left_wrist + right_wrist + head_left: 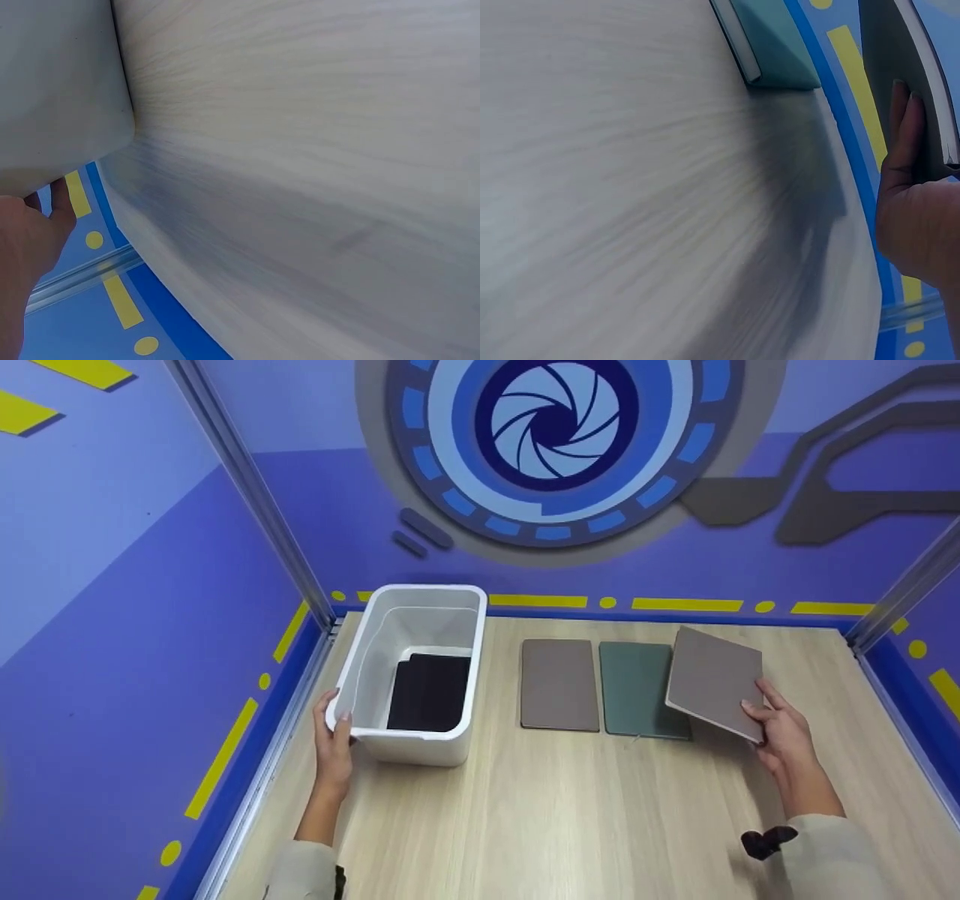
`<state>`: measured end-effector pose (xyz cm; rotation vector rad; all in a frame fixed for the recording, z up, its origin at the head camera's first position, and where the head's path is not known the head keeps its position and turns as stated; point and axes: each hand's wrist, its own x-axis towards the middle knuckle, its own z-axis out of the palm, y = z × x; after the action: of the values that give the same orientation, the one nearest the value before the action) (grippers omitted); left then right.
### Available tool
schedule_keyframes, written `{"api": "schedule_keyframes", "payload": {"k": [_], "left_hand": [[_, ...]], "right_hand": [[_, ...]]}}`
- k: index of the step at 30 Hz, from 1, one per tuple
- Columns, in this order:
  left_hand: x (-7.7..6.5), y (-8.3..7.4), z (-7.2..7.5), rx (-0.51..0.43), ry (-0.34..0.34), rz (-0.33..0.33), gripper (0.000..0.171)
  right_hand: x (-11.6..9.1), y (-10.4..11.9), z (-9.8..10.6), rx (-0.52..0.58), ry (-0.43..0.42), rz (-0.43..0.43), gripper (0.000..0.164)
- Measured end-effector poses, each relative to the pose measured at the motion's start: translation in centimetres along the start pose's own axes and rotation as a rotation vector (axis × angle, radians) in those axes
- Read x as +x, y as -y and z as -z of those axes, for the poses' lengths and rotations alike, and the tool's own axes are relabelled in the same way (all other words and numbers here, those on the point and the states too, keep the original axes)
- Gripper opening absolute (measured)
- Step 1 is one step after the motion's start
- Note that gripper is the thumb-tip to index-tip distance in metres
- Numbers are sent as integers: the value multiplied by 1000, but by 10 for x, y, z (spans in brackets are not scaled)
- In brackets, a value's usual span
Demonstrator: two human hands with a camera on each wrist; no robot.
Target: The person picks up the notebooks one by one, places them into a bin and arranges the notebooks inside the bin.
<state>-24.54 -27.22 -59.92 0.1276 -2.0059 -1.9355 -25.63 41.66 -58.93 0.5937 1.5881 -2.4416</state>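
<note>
My right hand (787, 731) grips a taupe hardcover notebook (716, 682) by its right edge, holding it tilted above the table; its pale page edges show in the right wrist view (930, 75). Beneath its left side lies a green notebook (637, 690), partly covered from the head view. Another taupe notebook (559, 684) lies flat to the left of the green one. With thumb and fingers, my left hand (334, 750) holds the near left corner of a white bin's rim (420, 733). Flat black items (431, 694) lie on the bin's floor; their kind cannot be told.
The light wooden table (555, 810) is bounded by a blue back wall (315, 525) and side walls. Metal posts (255, 487) stand at the corners. The bin is at the table's left, close to the back wall.
</note>
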Motion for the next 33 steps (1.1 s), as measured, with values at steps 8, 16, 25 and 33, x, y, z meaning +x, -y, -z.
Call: {"api": "schedule_keyframes", "payload": {"k": [8,16,25,33], "left_hand": [[1,0,1,-11,12,11,50],[0,-1,2,-9,21,25,50],[1,0,-1,-16,7,21,49],[0,0,0,-8,5,23,49]], "right_hand": [[0,5,-18,-35,-2,17,85],[-3,11,-32,-53,15,38,85],[-5,16,-41,-59,5,39,83],[-4,17,-48,-26,22,25,84]]}}
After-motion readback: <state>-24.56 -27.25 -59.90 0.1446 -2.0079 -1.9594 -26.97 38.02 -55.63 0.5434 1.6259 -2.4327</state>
